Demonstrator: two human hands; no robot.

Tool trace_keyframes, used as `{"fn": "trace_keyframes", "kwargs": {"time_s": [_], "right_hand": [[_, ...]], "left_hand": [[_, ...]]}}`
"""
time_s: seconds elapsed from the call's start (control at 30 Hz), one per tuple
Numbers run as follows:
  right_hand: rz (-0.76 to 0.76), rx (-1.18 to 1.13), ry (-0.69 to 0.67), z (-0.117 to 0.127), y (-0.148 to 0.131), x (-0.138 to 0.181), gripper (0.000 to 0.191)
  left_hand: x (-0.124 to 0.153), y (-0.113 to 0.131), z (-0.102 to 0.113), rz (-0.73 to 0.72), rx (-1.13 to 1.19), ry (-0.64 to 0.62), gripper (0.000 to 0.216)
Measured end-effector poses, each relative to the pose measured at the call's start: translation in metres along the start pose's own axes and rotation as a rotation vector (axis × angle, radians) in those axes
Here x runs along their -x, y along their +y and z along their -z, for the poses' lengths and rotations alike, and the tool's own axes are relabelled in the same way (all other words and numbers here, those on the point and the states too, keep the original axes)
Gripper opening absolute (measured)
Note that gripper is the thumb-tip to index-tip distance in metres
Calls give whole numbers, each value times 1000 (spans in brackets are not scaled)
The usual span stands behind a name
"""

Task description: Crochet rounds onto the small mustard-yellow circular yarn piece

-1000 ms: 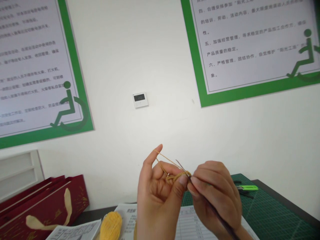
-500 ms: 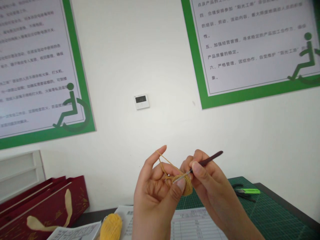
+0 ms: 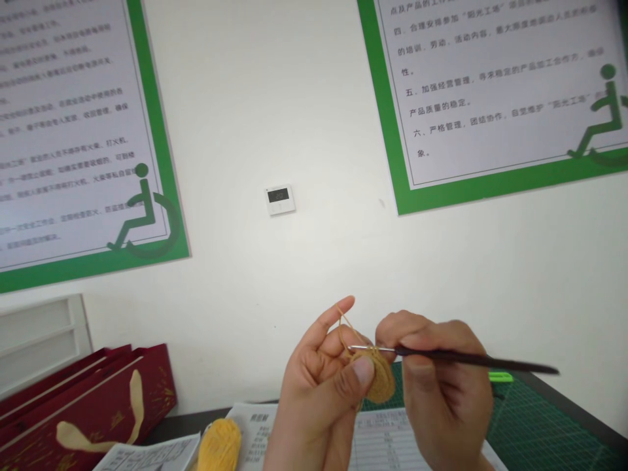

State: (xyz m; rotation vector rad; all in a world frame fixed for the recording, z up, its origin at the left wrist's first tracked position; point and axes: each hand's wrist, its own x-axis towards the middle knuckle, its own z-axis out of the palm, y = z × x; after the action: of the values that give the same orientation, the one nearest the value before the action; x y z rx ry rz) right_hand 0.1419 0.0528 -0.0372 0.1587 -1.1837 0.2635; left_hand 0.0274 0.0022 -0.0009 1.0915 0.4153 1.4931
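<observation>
My left hand (image 3: 326, 386) pinches a small round piece of tan crochet work (image 3: 380, 383) between thumb and fingers. Over its raised index finger runs a strand of tan yarn (image 3: 345, 318) that leads down to the piece. In my right hand (image 3: 441, 386) is a crochet hook (image 3: 481, 358) with a dark handle, gripped near its metal shaft. The shaft lies across the top edge of the crochet work, with yarn around it, and its tip points left toward the left hand's fingers. Part of the piece is hidden behind the left thumb.
A ball of yellow yarn (image 3: 219, 446) sits on the table beside printed sheets (image 3: 377, 441). Dark red gift bags (image 3: 98, 412) stand at the left. A green cutting mat (image 3: 540, 418) lies at the right, with a bright green-handled tool (image 3: 500, 377) partly hidden on it.
Both hands have shifted to the right. The right hand has turned, so the hook's handle now points right and slightly down instead of up, and its shaft lies nearly level.
</observation>
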Motion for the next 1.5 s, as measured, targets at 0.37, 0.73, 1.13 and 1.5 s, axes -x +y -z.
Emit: {"fn": "trace_keyframes", "kwargs": {"time_s": [0.37, 0.73, 1.13, 1.5], "right_hand": [[-621, -385, 90, -10, -10, -10, 26], [-397, -135, 48, -3, -9, -6, 8], [-296, -69, -3, 3, -10, -11, 6], [-208, 50, -28, 4, -14, -12, 6]], "left_hand": [[-2, -5, 2, -192, -152, 9, 53], [-2, -8, -3, -309, -242, 77, 47], [-1, -8, -6, -338, -294, 125, 47], [-2, -9, -5, -352, -276, 123, 45]]}}
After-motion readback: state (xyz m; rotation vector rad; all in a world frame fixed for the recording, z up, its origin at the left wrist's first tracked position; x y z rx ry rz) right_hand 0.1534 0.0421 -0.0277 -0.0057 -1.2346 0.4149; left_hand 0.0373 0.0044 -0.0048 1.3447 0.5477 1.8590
